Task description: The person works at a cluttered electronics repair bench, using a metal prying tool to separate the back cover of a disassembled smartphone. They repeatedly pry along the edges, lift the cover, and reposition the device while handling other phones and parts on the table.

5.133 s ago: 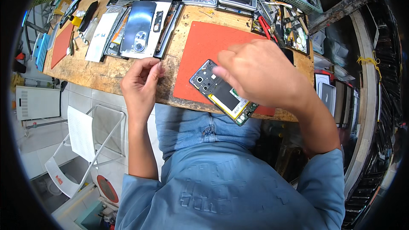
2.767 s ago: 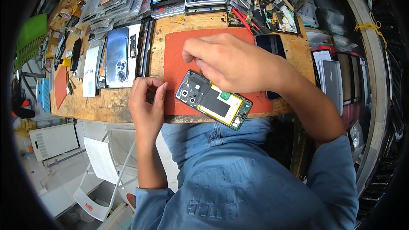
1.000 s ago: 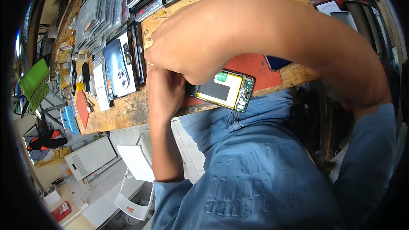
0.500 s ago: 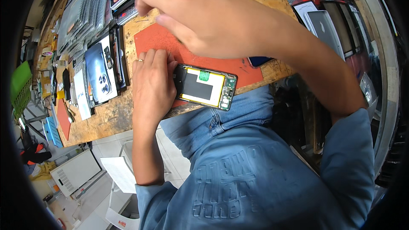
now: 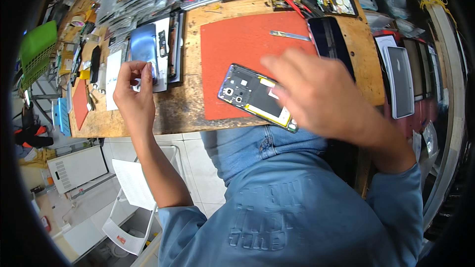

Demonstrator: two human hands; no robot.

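I'm seeing tiled floor [image 5: 200, 173] below a wooden bench [image 5: 183, 113], which is carrying a red mat [image 5: 232, 39]. My right hand [image 5: 316, 94] is overlapping the phone [image 5: 256, 101], fingers too blurred to tell. It's lying opened on the mat, not yet covered. My left hand [image 5: 134, 86] is pressing thumb and index together.

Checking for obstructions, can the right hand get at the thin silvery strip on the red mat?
Probably yes: the thin silvery strip lies uncovered on the red mat, just beyond the right hand, with nothing visible between.
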